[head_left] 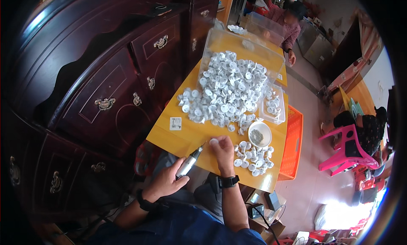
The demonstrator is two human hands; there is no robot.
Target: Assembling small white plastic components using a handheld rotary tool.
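My left hand [166,180] is closed around a silver and black electric screwdriver [189,162]. The tool's thin bit points up and to the right, close to my right hand [224,153]. Between the fingertips of that hand is a small round white plastic part [213,141], partly hidden by the fingers. A big heap of similar white parts [233,86] spreads over the far half of the yellow table [193,132]. Right of my right hand lies a smaller group of white parts [253,159]. Beyond that group stands a white bowl [267,127] of small metal screws [256,136].
A clear plastic bin [207,43] surrounds part of the heap. A smaller clear tray [278,118] holds more parts. An orange crate [293,147] stands against the table's right side, dark drawers [106,103] at left. Another person [291,26] sits beyond; a pink chair [345,147] is occupied.
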